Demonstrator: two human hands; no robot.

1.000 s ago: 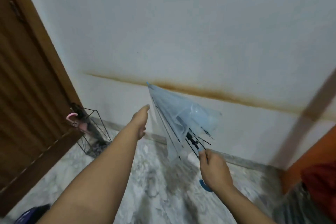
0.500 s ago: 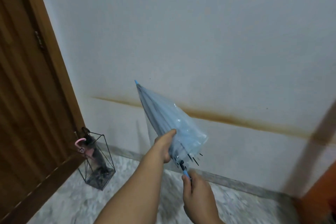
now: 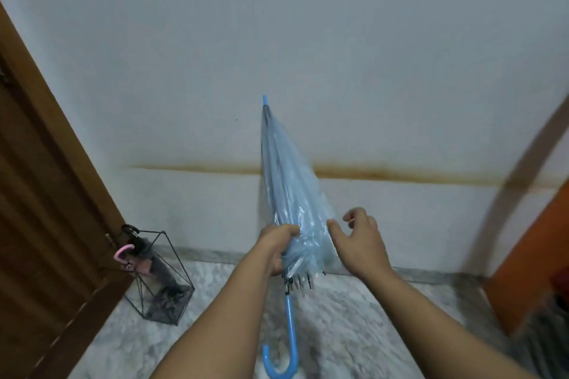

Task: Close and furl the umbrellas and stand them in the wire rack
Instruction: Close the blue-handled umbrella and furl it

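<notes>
Your left hand (image 3: 278,248) grips the clear blue umbrella (image 3: 291,194), held tip-up before the wall, while your right hand (image 3: 358,238) hovers loosely spread beside it; slacken and its folds may spring loose before the wire rack (image 3: 160,277).

Soft, dim, bluish light is spreading evenly over the wall (image 3: 308,40), leaving no glare. The umbrella (image 3: 289,194) is casting only a faint shadow to its left. Wide-angle distortion is bending the door frame (image 3: 61,132) and the right edge, where detail is smearing into blur.
</notes>
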